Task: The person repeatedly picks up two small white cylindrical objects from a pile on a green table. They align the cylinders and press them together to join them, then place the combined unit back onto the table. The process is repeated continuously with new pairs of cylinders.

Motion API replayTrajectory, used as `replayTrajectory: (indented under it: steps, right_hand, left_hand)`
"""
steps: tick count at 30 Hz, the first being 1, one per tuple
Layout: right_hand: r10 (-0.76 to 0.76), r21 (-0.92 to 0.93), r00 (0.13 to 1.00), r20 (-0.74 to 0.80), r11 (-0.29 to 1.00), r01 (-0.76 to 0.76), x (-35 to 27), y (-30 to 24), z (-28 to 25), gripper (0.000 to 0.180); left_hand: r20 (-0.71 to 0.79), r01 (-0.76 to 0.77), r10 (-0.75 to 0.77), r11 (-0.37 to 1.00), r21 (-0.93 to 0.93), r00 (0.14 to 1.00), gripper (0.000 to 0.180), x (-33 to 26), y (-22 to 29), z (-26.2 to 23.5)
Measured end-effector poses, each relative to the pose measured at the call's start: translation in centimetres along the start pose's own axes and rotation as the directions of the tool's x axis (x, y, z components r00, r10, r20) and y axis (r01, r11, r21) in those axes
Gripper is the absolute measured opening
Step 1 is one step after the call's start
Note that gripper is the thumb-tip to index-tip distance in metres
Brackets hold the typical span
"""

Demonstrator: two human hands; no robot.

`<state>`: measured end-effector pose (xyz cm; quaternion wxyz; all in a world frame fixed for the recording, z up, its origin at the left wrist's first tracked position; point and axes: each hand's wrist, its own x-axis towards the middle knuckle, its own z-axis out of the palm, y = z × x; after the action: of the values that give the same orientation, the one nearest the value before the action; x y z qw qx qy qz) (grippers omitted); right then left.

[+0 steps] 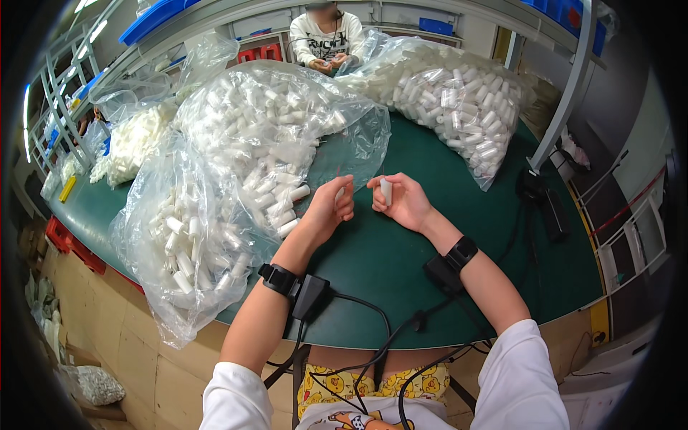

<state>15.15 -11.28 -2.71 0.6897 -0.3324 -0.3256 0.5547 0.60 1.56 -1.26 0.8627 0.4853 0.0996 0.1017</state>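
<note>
Over the green table (459, 265), my two hands face each other a short way apart. My right hand (410, 204) is closed around a small white plastic tube (387, 190), which stands upright between thumb and fingers. My left hand (331, 209) has its fingers curled in, and a small whitish piece (340, 193) shows in its grip; most of it is hidden by the fingers. Just left of that hand, loose white tubes (288, 228) spill from the mouth of a large clear plastic bag (365, 136).
Another clear bag (484, 168) full of white tubes lies at the back right; a smaller one (179, 315) sits at the near left edge. Black cables (373, 304) run from my wrist straps across the table's front. Opposite me sits a person (326, 36). A metal post (566, 93) rises at right.
</note>
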Motion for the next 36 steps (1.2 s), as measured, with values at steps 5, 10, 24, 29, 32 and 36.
replayTrajectory:
  steps: [5, 10, 24, 29, 32, 36]
  right_hand:
    - [0.005, -0.035, 1.0, -0.027, 0.999, -0.006, 0.1, 0.1, 0.2, 0.029]
    - [0.007, -0.015, 0.999, -0.045, 1.0, -0.008, 0.1, -0.1, 0.1, 0.028]
    - [-0.01, -0.011, 0.995, -0.097, 1.0, 0.009, 0.3, 0.6, -0.3, 0.036]
    - [-0.051, -0.073, 0.989, -0.141, 0.996, 0.041, 0.2, 0.9, 0.0, 0.038]
    - [-0.073, -0.062, 0.979, -0.192, 0.996, 0.062, 0.2, 1.0, -0.2, 0.035]
    - [-0.051, -0.023, 0.983, -0.175, 0.999, 0.048, 0.3, 1.0, -0.3, 0.028]
  left_hand:
    - [-0.041, 0.0, 0.003, 0.998, 0.061, 0.999, 0.016, 0.0, -0.2, -0.1]
    - [-0.032, 0.046, -0.043, 0.995, 0.09, 0.999, 0.011, 0.1, -0.1, -0.3]
    - [-0.062, -0.117, 0.114, 0.992, -0.037, 0.991, 0.021, 0.6, -0.7, 0.0]
    - [-0.138, -0.124, 0.134, 0.989, 0.082, 0.981, 0.024, 0.0, -0.6, 0.8]
    - [-0.059, -0.098, 0.099, 0.995, 0.026, 0.993, 0.026, 0.3, -0.7, 0.2]
    - [-0.007, -0.025, 0.024, 0.995, -0.1, 1.0, 0.028, 0.6, -0.8, -0.4]
